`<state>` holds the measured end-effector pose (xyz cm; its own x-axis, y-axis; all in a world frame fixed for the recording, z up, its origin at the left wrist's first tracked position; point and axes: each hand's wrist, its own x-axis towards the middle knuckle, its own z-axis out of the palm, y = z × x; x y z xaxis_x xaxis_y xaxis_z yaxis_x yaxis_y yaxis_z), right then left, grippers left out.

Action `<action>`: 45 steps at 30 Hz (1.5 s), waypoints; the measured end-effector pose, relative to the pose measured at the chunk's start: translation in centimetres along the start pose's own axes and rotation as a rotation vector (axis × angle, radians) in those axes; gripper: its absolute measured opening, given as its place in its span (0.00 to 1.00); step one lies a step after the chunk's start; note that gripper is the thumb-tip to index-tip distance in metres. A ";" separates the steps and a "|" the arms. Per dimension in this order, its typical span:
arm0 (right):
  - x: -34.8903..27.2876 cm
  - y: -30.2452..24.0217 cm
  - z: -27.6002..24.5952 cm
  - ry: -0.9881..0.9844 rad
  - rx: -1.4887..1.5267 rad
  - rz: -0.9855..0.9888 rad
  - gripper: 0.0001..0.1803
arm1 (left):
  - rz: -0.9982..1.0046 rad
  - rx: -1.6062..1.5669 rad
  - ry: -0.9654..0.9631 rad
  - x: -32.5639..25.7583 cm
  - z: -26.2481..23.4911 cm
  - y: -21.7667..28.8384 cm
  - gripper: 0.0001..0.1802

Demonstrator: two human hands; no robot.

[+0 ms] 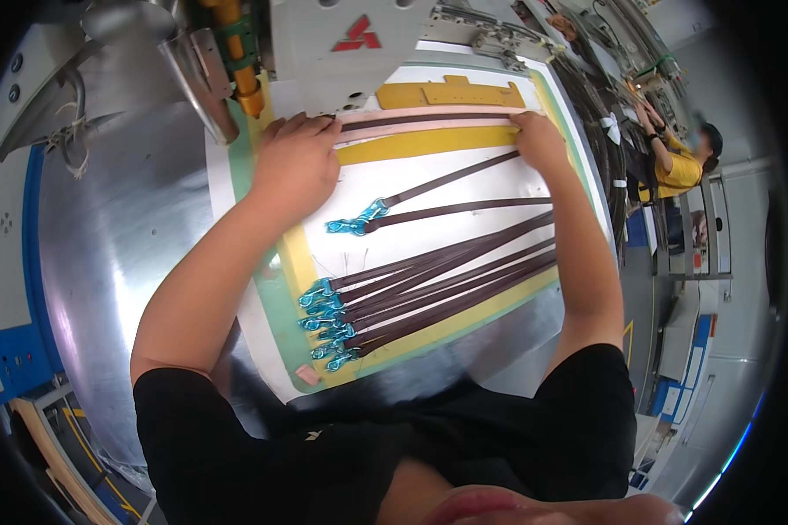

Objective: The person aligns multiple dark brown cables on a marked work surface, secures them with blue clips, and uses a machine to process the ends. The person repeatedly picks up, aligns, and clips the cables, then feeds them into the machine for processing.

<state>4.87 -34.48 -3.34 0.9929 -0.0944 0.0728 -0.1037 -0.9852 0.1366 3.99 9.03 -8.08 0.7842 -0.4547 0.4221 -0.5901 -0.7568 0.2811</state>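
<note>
A dark brown strap (429, 119) lies along a pale pink strip, stretched between my two hands. My left hand (302, 162) is closed at its left end, fingertips pressed down there. My right hand (538, 142) is closed at its right end, its fingertips partly hidden. Just nearer lies a yellow template bar (429, 144). Two more brown straps (464, 210) with blue-wrapped metal clasps (357, 220) lie on the white board (446, 241). Nearer still, several straps (446, 289) fan out to the right from a cluster of blue-wrapped clasps (328, 324).
A pale machine head (350, 44) overhangs the board's far side, beside an orange cylinder (236, 52). A yellow plate (451, 93) lies behind the strap. Shiny metal table (123, 254) extends left. Dark straps (600, 122) hang at right, near a person in yellow (678, 171).
</note>
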 end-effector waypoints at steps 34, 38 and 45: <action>-2.6 -20.7 -0.3 0.205 0.369 -0.608 0.12 | -0.023 0.193 -0.070 -0.6 -1.4 1.2 0.31; -2.6 -20.7 -0.2 0.200 0.342 -0.604 0.11 | -0.004 0.181 -0.089 -0.6 -1.4 1.1 0.30; -2.8 -20.9 -0.5 0.190 0.359 -0.594 0.11 | 0.002 0.136 -0.099 -0.5 -1.5 1.3 0.28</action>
<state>4.19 -13.56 -5.95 0.8449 0.4664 0.2620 0.5088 -0.8519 -0.1241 2.57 9.03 -6.60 0.8021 -0.4952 0.3338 -0.5655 -0.8094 0.1581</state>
